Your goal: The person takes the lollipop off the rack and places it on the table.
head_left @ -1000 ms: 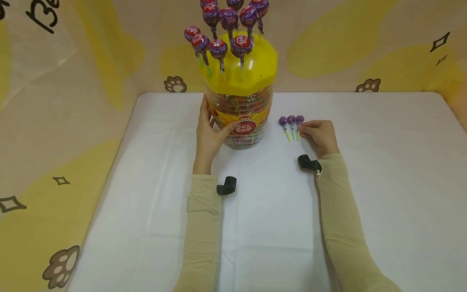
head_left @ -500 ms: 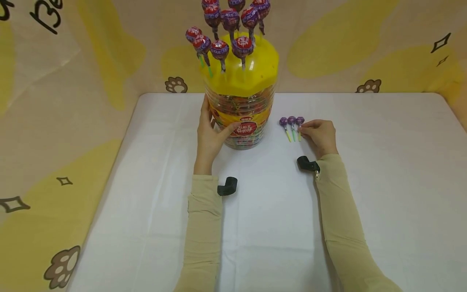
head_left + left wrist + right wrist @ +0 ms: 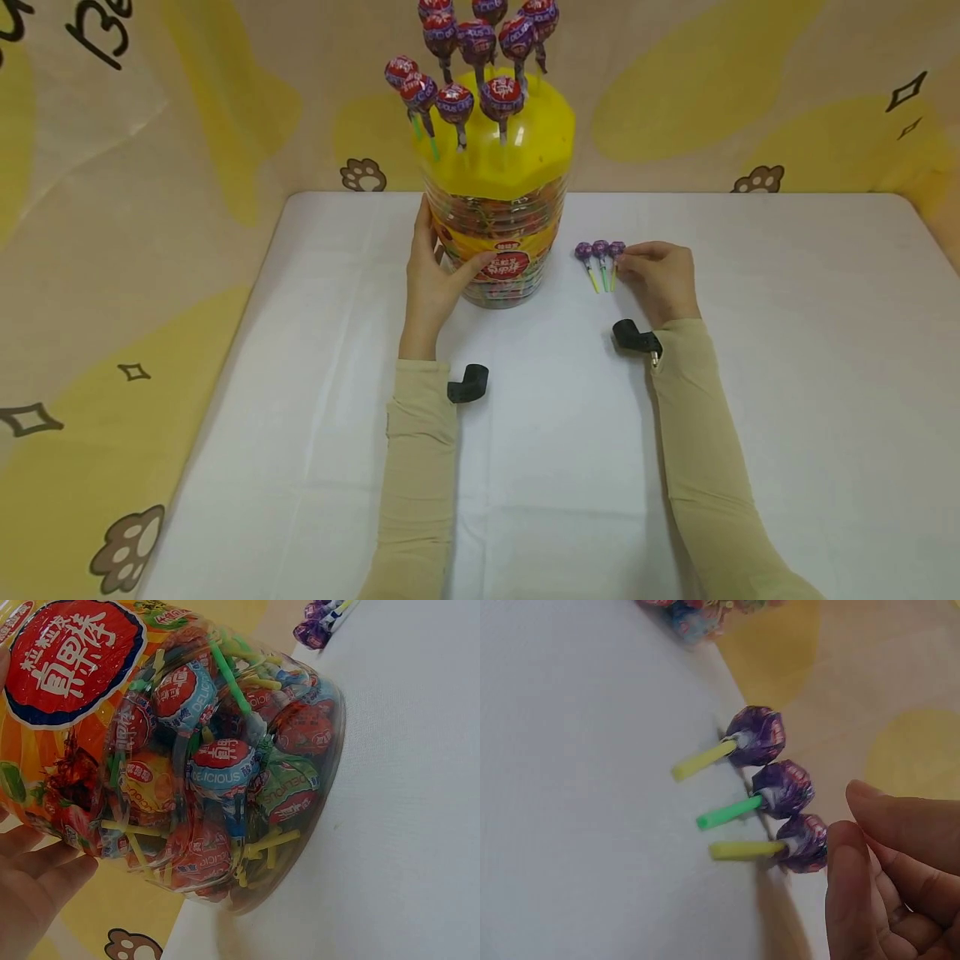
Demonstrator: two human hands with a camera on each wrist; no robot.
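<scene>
A clear plastic jar of wrapped lollipops stands at the back of the table under a domed yellow lid. Several red-and-purple lollipops stick up from that lid. My left hand holds the jar's left side, thumb across the front label and fingers behind. Right of the jar, three purple lollipops lie side by side: the left one, the middle one and the right one. My right hand is beside the right lollipop, its loosely bent fingertips at the candy's edge, thumb and forefinger slightly apart.
A white cloth covers the table. Behind it hangs a beige and yellow backdrop with paw prints. Each sleeved wrist carries a small black camera mount, on the left and on the right.
My right hand has shifted slightly right, away from the right lollipop. The left hand keeps its hold on the jar, and the three lollipops stay in their row.
</scene>
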